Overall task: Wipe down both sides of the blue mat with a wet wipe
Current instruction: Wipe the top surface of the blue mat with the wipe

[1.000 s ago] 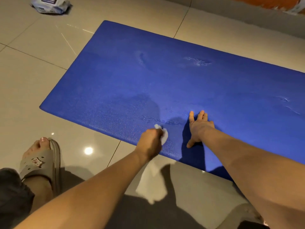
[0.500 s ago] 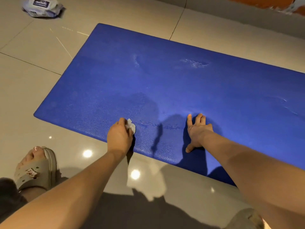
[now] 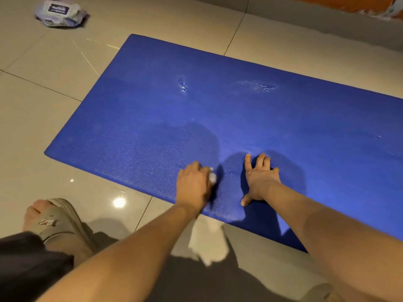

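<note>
Warm, rather dim indoor light falls from overhead. The glossy floor tiles (image 3: 54, 127) throw back a round glare spot at lower left, with a smaller glint above it. Soft dark shadows lie on the blue mat (image 3: 218, 116) around the right hand (image 3: 259, 182), and a broad one fills the bottom edge. The left hand (image 3: 194, 186) and its wet wipe (image 3: 212, 177) are smeared by blur. The pack of wipes (image 3: 61, 13) at upper left looks soft, and straight lines bow near the corners.
</note>
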`<control>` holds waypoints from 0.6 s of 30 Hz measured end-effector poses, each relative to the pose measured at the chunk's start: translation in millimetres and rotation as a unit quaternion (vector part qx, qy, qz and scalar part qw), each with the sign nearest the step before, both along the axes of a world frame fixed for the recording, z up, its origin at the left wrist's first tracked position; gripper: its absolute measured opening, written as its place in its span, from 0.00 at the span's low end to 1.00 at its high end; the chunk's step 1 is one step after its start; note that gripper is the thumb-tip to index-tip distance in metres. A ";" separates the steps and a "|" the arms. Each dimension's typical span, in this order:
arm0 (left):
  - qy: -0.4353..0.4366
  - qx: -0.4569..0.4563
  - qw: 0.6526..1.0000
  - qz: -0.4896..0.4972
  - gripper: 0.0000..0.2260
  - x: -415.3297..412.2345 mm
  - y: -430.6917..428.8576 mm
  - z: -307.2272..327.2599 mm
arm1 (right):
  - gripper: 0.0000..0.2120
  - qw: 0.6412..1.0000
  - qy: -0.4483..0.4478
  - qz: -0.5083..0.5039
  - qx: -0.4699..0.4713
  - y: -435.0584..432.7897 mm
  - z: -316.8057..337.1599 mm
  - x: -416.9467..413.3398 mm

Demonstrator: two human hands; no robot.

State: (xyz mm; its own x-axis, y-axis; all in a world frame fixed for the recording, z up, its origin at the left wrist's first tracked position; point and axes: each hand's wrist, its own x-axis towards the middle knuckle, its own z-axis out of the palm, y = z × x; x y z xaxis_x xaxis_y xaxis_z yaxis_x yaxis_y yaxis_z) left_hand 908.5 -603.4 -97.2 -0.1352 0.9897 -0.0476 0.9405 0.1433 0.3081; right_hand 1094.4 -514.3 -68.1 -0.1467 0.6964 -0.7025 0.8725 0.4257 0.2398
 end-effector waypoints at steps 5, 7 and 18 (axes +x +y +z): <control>0.073 -0.011 0.992 0.102 0.10 -82.2 13.4 1.9 | 0.76 1.000 0.010 -0.004 0.004 1.5 -1.1 1.3; 0.028 -0.018 0.990 0.134 0.11 -80.6 18.2 1.6 | 0.76 1.000 0.009 -0.008 0.002 1.0 -0.1 0.3; -0.185 -0.061 0.981 0.003 0.10 32.1 22.0 5.9 | 0.76 1.000 0.010 -0.019 -0.005 1.9 -0.5 -0.2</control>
